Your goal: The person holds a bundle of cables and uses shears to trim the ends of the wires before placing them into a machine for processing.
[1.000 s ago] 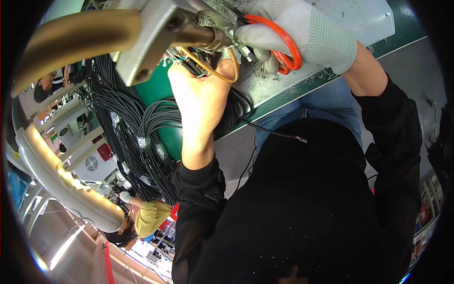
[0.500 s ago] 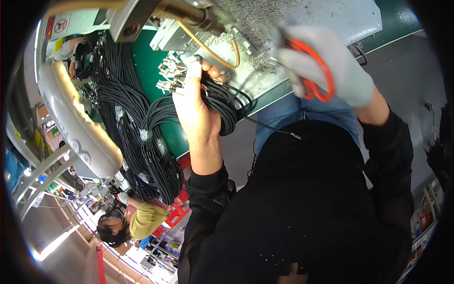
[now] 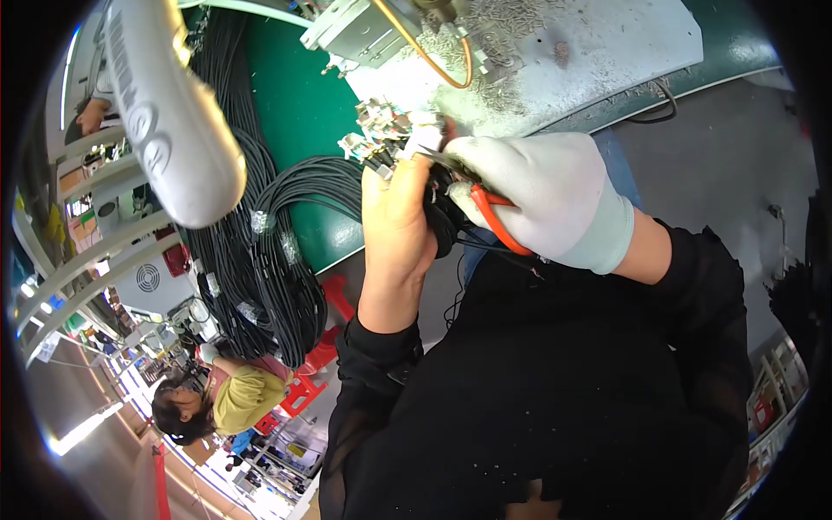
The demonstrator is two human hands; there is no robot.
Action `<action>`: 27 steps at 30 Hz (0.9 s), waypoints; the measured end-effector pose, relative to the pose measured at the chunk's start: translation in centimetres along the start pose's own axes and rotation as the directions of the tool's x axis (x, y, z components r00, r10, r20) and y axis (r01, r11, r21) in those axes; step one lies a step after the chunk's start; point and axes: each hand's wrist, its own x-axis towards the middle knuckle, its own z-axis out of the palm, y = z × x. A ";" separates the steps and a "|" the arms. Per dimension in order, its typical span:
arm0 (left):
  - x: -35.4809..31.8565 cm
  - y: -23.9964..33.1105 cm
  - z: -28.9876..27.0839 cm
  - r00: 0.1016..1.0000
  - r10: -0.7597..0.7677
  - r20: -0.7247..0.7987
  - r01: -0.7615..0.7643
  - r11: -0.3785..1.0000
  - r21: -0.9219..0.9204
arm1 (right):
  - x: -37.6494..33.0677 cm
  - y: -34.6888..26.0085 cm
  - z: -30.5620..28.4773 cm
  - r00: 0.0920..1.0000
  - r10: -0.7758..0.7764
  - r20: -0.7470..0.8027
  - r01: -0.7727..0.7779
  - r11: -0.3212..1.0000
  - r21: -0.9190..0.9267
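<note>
Your bare left hand [image 3: 394, 230] is closed around a bundle of black cables [image 3: 442, 217], held between both hands. Your gloved right hand [image 3: 542, 204] squeezes red-handled cutters [image 3: 494, 217] shut against that bundle, just below the green bench [image 3: 295, 104].

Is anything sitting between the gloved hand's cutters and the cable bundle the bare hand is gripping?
Nothing visible does. The left hand grips the black cable bundle, and the gloved right hand brings the orange-handled cutters right against it. The cutter tips are hidden among the cables and the white connectors, so their exact contact cannot be seen.
</note>
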 end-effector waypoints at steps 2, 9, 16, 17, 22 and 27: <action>-0.4 0.2 0.1 0.999 -0.027 0.024 0.025 0.998 0.063 | -0.2 0.1 -0.3 0.997 0.030 0.068 -0.035 0.997 0.075; -1.2 1.0 0.6 0.901 -0.192 0.389 0.039 0.929 0.368 | -0.3 -0.1 -5.8 0.715 0.579 0.391 -0.677 0.433 0.595; -0.6 0.0 4.0 0.788 0.120 0.604 -0.455 0.774 0.440 | -2.9 2.3 -8.3 0.619 0.466 0.632 -0.651 -0.146 0.745; -0.6 -0.3 4.6 0.775 0.214 0.595 -0.509 0.769 0.387 | -3.0 2.5 -8.2 0.624 0.470 0.624 -0.643 -0.145 0.752; 0.6 0.1 3.3 0.620 0.185 0.762 -0.613 0.720 0.325 | -2.3 3.7 -9.1 0.734 0.308 0.606 -0.665 0.142 0.733; 1.3 1.5 3.3 0.400 0.095 0.912 -0.716 0.653 0.246 | -1.8 5.0 -9.0 0.624 -0.033 0.781 -0.752 0.247 0.612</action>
